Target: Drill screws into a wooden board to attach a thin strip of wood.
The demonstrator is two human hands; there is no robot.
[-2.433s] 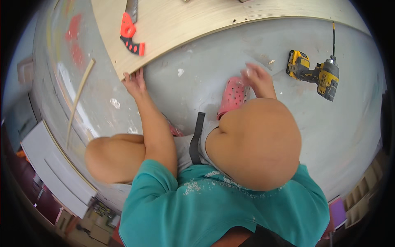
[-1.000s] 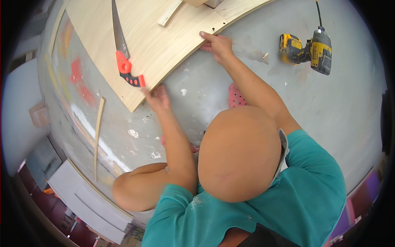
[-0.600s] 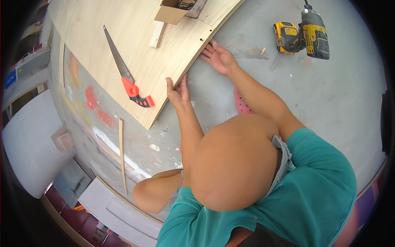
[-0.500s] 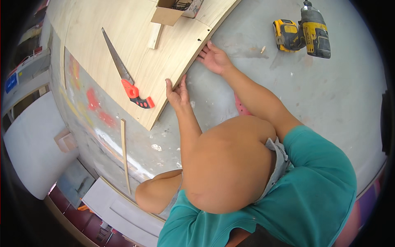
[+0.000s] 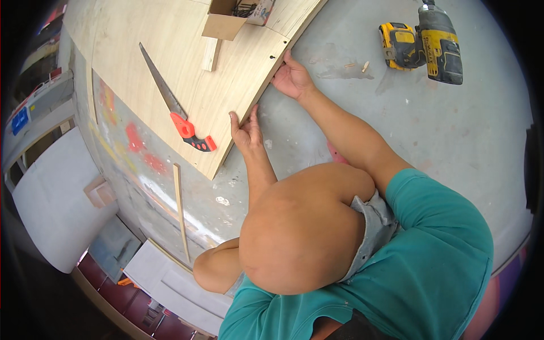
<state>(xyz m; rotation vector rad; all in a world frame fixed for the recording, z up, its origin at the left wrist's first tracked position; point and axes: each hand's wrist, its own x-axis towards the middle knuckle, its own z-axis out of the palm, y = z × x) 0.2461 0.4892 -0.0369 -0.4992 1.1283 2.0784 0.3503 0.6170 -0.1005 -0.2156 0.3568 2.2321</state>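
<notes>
A pale wooden panel (image 5: 187, 73) lies at the upper left, its near edge running diagonally toward me. My left hand (image 5: 247, 135) grips that edge close to the near corner, thumb up against the top face and fingers at the side. Farther along, my right hand (image 5: 293, 79) holds the same edge with its thumb up; its other fingers are partly hidden beneath the board. Two dark screw heads show in the panel beside this hand. On the panel rests a handsaw (image 5: 181, 119) with a red and black handle.
An open cardboard box (image 5: 224, 25) of dark screws and a short wood block (image 5: 211, 55) sit on the panel. A yellow and black cordless drill (image 5: 436, 48) is on the grey floor (image 5: 453, 130) at right. A thin wooden strip (image 5: 181, 209) lies left of my knee.
My right hand's fingers have slipped farther under the panel's edge. The left hand keeps about the same hold. The whole view has shifted slightly.
</notes>
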